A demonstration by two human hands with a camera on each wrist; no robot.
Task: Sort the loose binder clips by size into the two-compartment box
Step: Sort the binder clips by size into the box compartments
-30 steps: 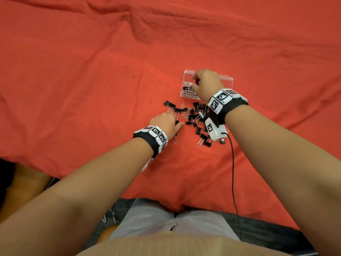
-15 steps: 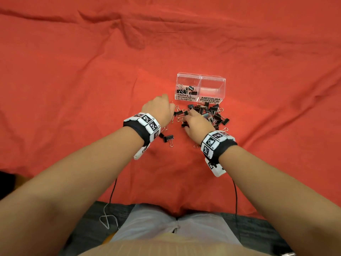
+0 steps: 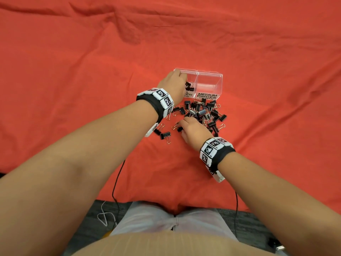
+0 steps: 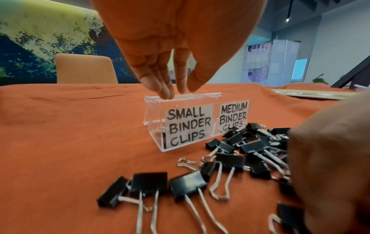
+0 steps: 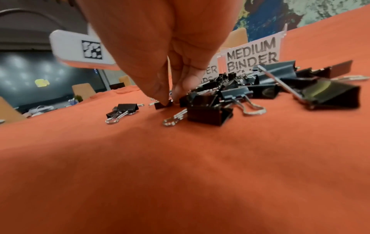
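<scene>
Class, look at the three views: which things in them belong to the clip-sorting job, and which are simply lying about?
Belong to the job:
- loose binder clips
- two-compartment box, labelled small and medium
- left hand over the small compartment
- right hand pinching a small clip

Just lying about:
- red cloth
- orange chair
- cables

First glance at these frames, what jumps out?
A heap of black binder clips lies on the red cloth, just in front of a clear two-compartment box labelled SMALL and MEDIUM. The left hand hangs over the small compartment, fingers straight; a few clips already lie inside, while the medium side looks empty. The right hand pinches a small clip at the heap's near edge.
</scene>
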